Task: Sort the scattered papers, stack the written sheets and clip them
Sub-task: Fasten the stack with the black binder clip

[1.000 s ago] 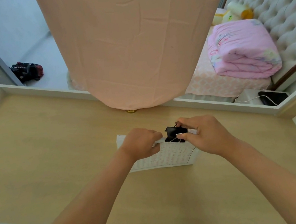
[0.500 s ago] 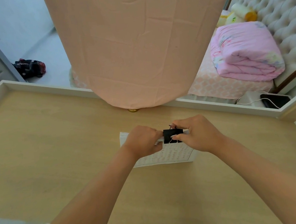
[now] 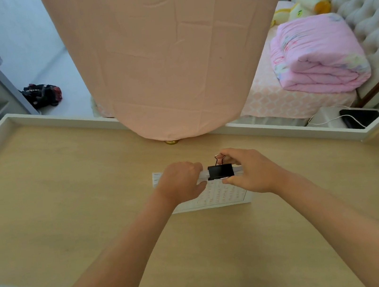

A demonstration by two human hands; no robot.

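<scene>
Pinches the far edge of the light, floppy sheet stack (image 3: pixel 216 195) on the desk (image 3: pixel 66 187) with the left hand (image 3: pixel 179 182); grips the stiff, springy binder clip (image 3: pixel 220 172) astride that edge with the right hand (image 3: pixel 252 173); probably best held at the clip

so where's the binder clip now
Head view, mid-desk: the binder clip sits on the written sheets' far edge, between the left hand and the right hand pinching it.

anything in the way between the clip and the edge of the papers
Nothing visible: the binder clip sits on the far edge of the sheets, pinched by the right hand; the left hand grips the sheets beside it.
</scene>
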